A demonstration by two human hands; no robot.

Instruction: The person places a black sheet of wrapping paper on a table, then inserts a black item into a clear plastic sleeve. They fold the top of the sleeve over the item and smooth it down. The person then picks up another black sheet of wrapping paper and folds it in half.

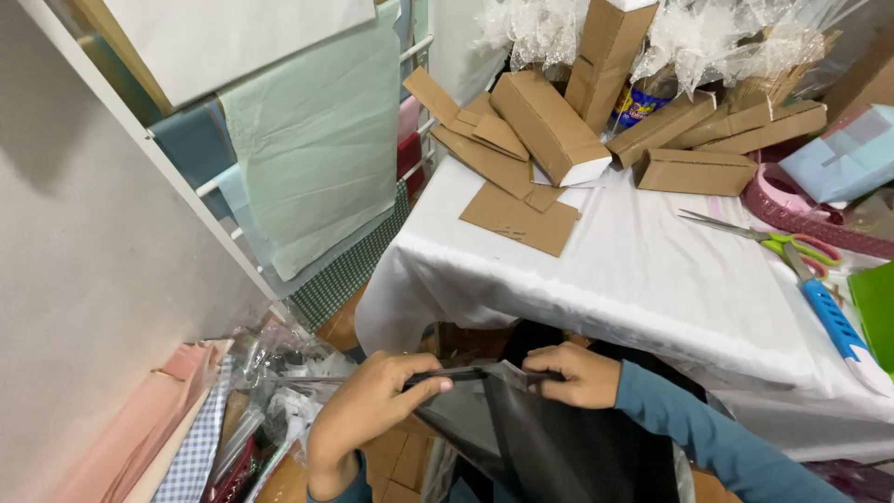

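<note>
View from above of two hands working at the near edge of a tabletop draped in white cloth. The left hand pinches the top edge of a dark plastic bag, thumb above and fingers curled beneath. The right hand, in a blue sleeve, grips the same edge just beside it, fingers closed over the rim. The bag hangs below the tabletop's near edge, between the two hands and downward, its mouth pulled nearly flat.

On the tabletop, far side: a pile of folded brown cardboard boxes, flat cardboard pieces lying nearer, and crumpled clear wrapping behind. To the right lie scissors with green and pink handles, a blue-handled cutter, and a pink basket.

At left, sheets of pale green and blue paper hang from a white rack; rolled papers in pink and checked patterns rest on the floor below.
</note>
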